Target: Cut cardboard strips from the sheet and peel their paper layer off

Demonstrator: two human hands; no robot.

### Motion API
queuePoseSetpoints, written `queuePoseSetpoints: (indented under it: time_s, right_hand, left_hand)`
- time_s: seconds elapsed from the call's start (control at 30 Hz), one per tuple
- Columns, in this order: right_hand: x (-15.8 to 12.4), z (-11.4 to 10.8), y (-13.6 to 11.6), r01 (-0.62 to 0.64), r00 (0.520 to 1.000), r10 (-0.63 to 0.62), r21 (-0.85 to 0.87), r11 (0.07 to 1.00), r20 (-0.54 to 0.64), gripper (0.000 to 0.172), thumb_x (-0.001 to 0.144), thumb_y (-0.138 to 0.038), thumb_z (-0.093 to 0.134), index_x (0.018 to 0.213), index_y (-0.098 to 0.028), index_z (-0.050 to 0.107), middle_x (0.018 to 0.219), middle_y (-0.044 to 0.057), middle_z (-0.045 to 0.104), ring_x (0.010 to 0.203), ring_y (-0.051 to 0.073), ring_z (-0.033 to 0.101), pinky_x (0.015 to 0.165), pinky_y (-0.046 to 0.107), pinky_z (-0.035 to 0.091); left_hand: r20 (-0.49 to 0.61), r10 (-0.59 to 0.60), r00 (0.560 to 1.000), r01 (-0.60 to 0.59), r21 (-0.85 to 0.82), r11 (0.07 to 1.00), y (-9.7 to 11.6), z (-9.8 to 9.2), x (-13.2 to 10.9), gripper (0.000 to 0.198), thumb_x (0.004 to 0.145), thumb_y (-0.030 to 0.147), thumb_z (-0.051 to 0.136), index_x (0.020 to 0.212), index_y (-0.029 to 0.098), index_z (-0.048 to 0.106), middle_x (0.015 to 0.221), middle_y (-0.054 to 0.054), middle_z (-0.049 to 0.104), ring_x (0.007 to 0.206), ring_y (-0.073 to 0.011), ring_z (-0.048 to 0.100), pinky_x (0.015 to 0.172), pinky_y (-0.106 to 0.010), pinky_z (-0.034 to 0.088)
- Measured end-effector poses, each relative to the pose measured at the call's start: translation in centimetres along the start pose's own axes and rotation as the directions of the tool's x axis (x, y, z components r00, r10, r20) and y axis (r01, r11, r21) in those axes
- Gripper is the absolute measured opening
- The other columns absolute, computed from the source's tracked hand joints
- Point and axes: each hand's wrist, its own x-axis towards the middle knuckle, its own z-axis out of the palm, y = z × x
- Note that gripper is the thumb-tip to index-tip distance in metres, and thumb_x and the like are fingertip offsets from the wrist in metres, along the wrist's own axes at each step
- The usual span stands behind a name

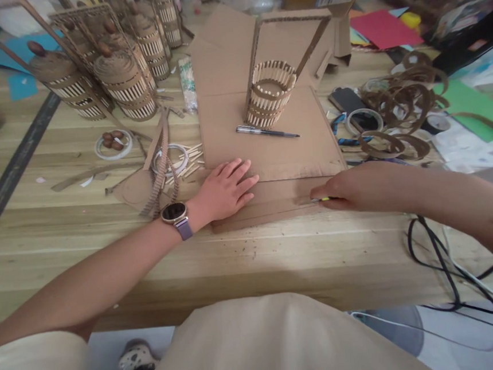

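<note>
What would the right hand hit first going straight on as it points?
Probably the left hand, spread on the flat brown cardboard; only cardboard shows between it and the right hand. Depth is hard to judge, so it might slip past on the near side.

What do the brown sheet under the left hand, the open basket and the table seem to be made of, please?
Brown sheet: probably cardboard; matt, papery surface.
Open basket: mostly wood, apparently, matt; it looks built from slim pale sticks.
Table: wood or laminate, finish unclear; long grain streaks show.
</note>
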Motion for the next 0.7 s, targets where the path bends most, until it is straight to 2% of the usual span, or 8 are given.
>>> queuePoseSetpoints:
  time_s: [0.1, 0.2, 0.3, 0.37, 0.47, 0.7]
  right_hand:
    - [0.4, -1.1, -1.4, 0.005, 0.994, -0.002, -0.024, 1.0, 0.111, 0.03, 0.096, -0.037, 0.049, 0.119, -0.028, 0.067, 0.087, 0.007, 0.075, 0.066, 0.018, 0.064, 0.054, 0.028, 0.029]
    - [1.9, -1.8, -4.8, 0.096, 0.993, -0.094, -0.027, 0.995, 0.075, 0.03, 0.098, -0.032, 0.044, 0.121, -0.027, 0.063, 0.095, 0.005, 0.074, 0.073, 0.018, 0.066, 0.054, 0.026, 0.029]
    - [3.6, -1.8, -8.3, 0.179, 0.982, -0.169, -0.129, 0.975, 0.082, 0.026, 0.097, -0.021, 0.042, 0.112, -0.022, 0.064, 0.076, 0.002, 0.07, 0.061, 0.015, 0.062, 0.049, 0.027, 0.023]
    - [4.4, -1.6, -9.8, 0.219, 0.976, -0.214, -0.209, 0.953, 0.046, 0.026, 0.095, -0.013, 0.041, 0.109, -0.019, 0.063, 0.074, 0.003, 0.07, 0.06, 0.016, 0.061, 0.047, 0.028, 0.021]
    - [5.1, -1.3, -10.5, 0.259, 0.963, -0.271, -0.28, 0.924, -0.003, 0.027, 0.093, -0.01, 0.041, 0.112, -0.016, 0.06, 0.076, 0.004, 0.07, 0.061, 0.018, 0.061, 0.045, 0.029, 0.02]
    - [5.7, -0.8, -10.5, 0.282, 0.957, -0.29, -0.344, 0.896, 0.031, 0.038, 0.086, -0.001, 0.045, 0.12, -0.013, 0.055, 0.074, 0.004, 0.069, 0.06, 0.018, 0.062, 0.045, 0.027, 0.023]
  left_hand:
    - [-0.004, 0.01, 1.0, -0.01, 0.0, 1.0, -0.1, 0.0, -0.1, 0.041, 0.099, 0.037, 0.042, 0.133, 0.017, 0.055, 0.148, -0.017, 0.044, 0.136, -0.0334, 0.039, 0.108, -0.05, 0.034]
    - [-0.019, 0.01, 1.0, -0.01, 0.002, 1.0, 0.1, 0.1, -0.2, 0.042, 0.098, 0.037, 0.043, 0.133, 0.015, 0.054, 0.148, -0.019, 0.043, 0.136, -0.0347, 0.038, 0.109, -0.051, 0.032]
    - [-0.03, 0.02, 0.999, -0.02, 0.006, 1.0, 0.1, 0.2, -0.2, 0.042, 0.099, 0.037, 0.043, 0.132, 0.015, 0.055, 0.148, -0.02, 0.043, 0.136, -0.0346, 0.038, 0.109, -0.051, 0.032]
    - [-0.036, 0.022, 0.999, -0.022, 0.005, 1.0, 0.0, 0.3, -0.3, 0.042, 0.098, 0.037, 0.043, 0.132, 0.015, 0.055, 0.148, -0.02, 0.043, 0.137, -0.0346, 0.038, 0.11, -0.051, 0.032]
    - [-0.042, 0.021, 0.999, -0.022, -0.006, 1.0, -0.2, 0.4, -0.3, 0.043, 0.098, 0.038, 0.043, 0.132, 0.015, 0.056, 0.147, -0.02, 0.044, 0.136, -0.0353, 0.038, 0.11, -0.05, 0.032]
    - [-0.029, 0.022, 0.999, -0.024, -0.048, 0.999, -0.2, 0.4, -0.2, 0.043, 0.098, 0.037, 0.043, 0.133, 0.014, 0.055, 0.148, -0.021, 0.042, 0.138, -0.0349, 0.036, 0.112, -0.052, 0.03]
